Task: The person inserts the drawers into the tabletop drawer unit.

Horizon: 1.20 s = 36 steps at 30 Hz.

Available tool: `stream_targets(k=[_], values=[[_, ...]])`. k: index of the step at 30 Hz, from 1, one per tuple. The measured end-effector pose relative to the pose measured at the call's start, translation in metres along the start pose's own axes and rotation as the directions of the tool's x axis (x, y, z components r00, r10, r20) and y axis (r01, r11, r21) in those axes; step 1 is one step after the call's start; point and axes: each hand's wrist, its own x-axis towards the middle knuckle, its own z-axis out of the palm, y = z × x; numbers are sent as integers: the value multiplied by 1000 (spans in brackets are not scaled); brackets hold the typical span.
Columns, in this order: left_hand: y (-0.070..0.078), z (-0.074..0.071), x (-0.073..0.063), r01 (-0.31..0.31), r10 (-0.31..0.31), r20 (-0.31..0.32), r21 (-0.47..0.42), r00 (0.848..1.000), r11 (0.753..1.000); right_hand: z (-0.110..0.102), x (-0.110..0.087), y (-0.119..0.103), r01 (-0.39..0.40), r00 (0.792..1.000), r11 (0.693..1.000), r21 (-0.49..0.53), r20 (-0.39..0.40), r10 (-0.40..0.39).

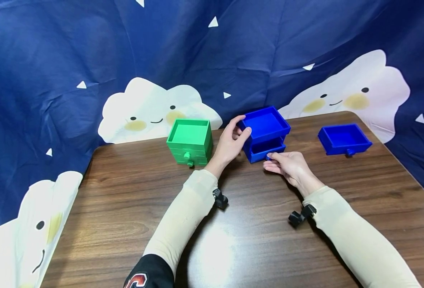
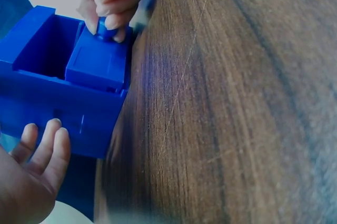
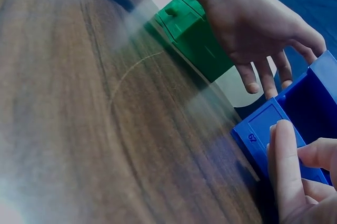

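Note:
My left hand (image 1: 231, 141) is at the left side of a small blue drawer cabinet (image 1: 264, 122), thumb and forefinger over its top rim. Its other fingers (image 2: 52, 148) lie against the side wall in the left wrist view. My right hand (image 1: 291, 167) pinches the round knob (image 2: 107, 30) of the lower blue drawer (image 1: 257, 157), which sits in the bottom slot. Above this drawer the cabinet's upper slot (image 2: 55, 45) gapes with no drawer in it. A loose blue drawer (image 1: 345, 140), knob toward me, lies off to the right.
A green drawer cabinet (image 1: 189, 140) with two knobs in front stands left of my left hand. All of it is on a brown wooden table (image 1: 143, 208). Behind hangs a dark blue curtain (image 1: 183, 48) with white clouds, close to the table's back edge.

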Motion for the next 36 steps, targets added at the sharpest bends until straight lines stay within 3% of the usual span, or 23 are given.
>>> stream_targets(k=[12,18,25,32,36], values=[[4,-1,-1,21,-20,20,-42,1000,999,-4,10,-5,-57,998,998,31,21,56],[5,-3,0,36,-36,31,-9,999,999,-7,5,-5,-77,996,997,-29,46,79],[5,-3,0,38,-37,34,-13,999,999,-19,-14,-4,23,999,991,-130,50,-17],[4,-3,-1,41,-40,24,-15,999,999,-36,-33,-4,156,988,941,-302,24,-156],[5,-3,-2,41,-41,27,-15,999,999,-46,-41,-3,189,981,931,-311,18,-193]])
